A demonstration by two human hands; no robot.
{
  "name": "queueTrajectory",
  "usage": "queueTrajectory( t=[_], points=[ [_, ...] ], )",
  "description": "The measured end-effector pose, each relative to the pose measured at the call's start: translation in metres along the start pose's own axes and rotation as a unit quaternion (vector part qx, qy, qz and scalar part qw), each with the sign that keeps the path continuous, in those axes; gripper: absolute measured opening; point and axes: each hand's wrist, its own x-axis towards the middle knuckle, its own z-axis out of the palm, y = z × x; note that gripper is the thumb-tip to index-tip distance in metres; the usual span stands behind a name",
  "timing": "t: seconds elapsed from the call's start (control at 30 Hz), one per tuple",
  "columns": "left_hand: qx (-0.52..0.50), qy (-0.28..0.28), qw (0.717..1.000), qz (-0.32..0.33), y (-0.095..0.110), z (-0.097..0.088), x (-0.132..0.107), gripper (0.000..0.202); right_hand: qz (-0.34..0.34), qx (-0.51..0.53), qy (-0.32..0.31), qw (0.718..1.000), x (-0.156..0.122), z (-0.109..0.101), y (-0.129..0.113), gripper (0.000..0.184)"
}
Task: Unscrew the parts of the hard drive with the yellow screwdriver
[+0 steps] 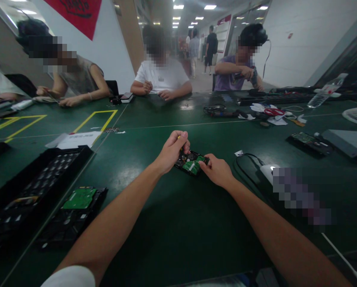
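1. The left hand [176, 146] is closed in a fist, with a yellow handle [179, 138] gripped in its fingers; the handle's lower part is mostly hidden.
2. A hard drive [192, 164], its green board facing up, is held on the table [178, 223] just below the left fingers. Its right edge is gripped by the right hand [216, 168], the thumb being laid on top.
3. To the left of the left fingers, and nearer the body, a second drive [79, 199] is placed beside a long black tray [83, 153].
4. Well to the right of the right fingers, a grey box [348, 141] and a clear bottle [326, 92] can be seen, the bottle tilted.
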Motion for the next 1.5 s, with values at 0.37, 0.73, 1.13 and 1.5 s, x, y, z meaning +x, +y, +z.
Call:
queueTrajectory(
  t=[0.37, 0.73, 1.13, 1.5],
  points=[
    [0.014, 0.016, 1.0, -0.018, 0.01, -0.002, -0.001, 0.023, -0.005, 0.006, -0.007, 1.0, -0.002, -0.002, -0.001, 0.043],
    [0.059, -0.01, 0.998, 0.014, 0.014, -0.007, 0.001, 0.015, 0.007, 0.002, -0.007, 1.0, -0.003, -0.003, -0.002, 0.044],
    [-0.028, 0.007, 0.999, -0.034, 0.013, -0.002, 0.0, 0.006, -0.002, 0.011, -0.012, 1.0, -0.004, -0.004, -0.002, 0.043],
    [0.026, -0.034, 0.998, -0.039, 0.018, -0.004, 0.0, 0.015, 0.0, -0.007, -0.017, 1.0, -0.002, -0.004, -0.002, 0.046]
  ],
)
